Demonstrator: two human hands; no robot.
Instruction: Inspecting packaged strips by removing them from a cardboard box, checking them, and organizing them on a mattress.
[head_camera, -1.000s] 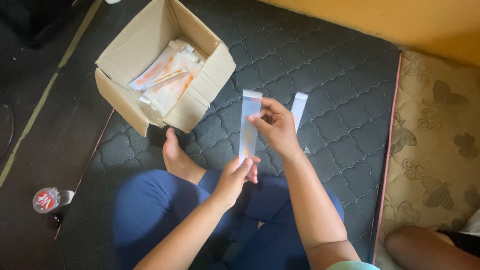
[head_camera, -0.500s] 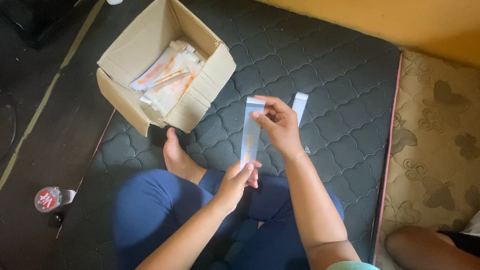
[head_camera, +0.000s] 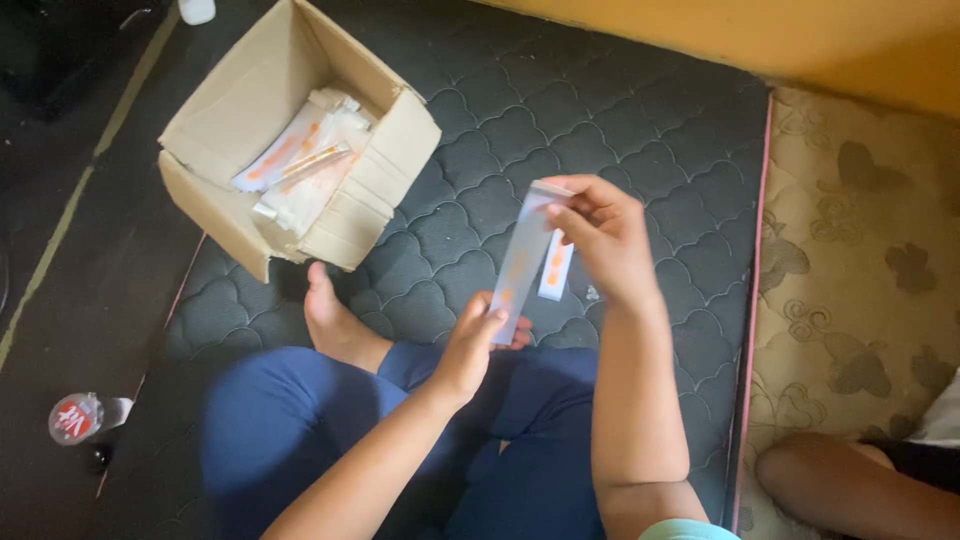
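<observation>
Seen from above, a long, narrow pale box (head_camera: 522, 262) with orange marks is held up between two hands over the lap of a person seated on a dark quilted mattress (head_camera: 640, 120). The right hand (head_camera: 605, 240) is pinched on the box's upper end, apparently so the end flap can be worked, though the flap itself is too blurred to judge. The left hand (head_camera: 478, 340) is closed around the lower end, steadying it from below. A second small pale box (head_camera: 556, 268) lies on the mattress just behind the held one. An open cardboard carton (head_camera: 215, 190), placed within reach to the left, holds more pale packets (head_camera: 300, 165). Another person's leg (head_camera: 850, 485) is seen at the lower right.
</observation>
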